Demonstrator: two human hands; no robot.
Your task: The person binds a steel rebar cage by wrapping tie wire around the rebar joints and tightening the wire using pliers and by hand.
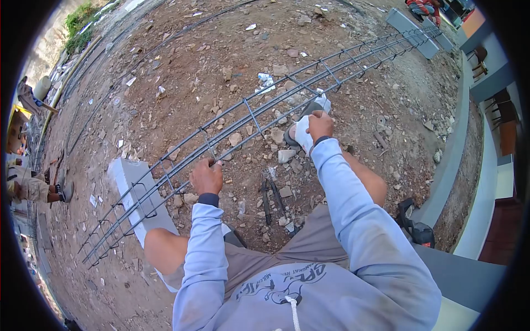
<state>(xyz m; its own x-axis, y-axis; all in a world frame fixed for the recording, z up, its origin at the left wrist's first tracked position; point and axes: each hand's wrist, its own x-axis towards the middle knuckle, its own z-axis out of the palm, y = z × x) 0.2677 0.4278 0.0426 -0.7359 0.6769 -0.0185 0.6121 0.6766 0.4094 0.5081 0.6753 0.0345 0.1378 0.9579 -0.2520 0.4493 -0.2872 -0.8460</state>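
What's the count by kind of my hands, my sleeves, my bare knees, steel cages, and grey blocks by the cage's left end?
Hands: 2, left hand and right hand
Light blue sleeves: 2
Bare knees: 2
Steel cage: 1
Grey block there: 1
Total: 8

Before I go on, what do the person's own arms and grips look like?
The left sleeve and right sleeve are long, light blue and creased, with no lettering visible. The left cuff and right cuff are dark bands. The left grip and right grip wear no gloves.
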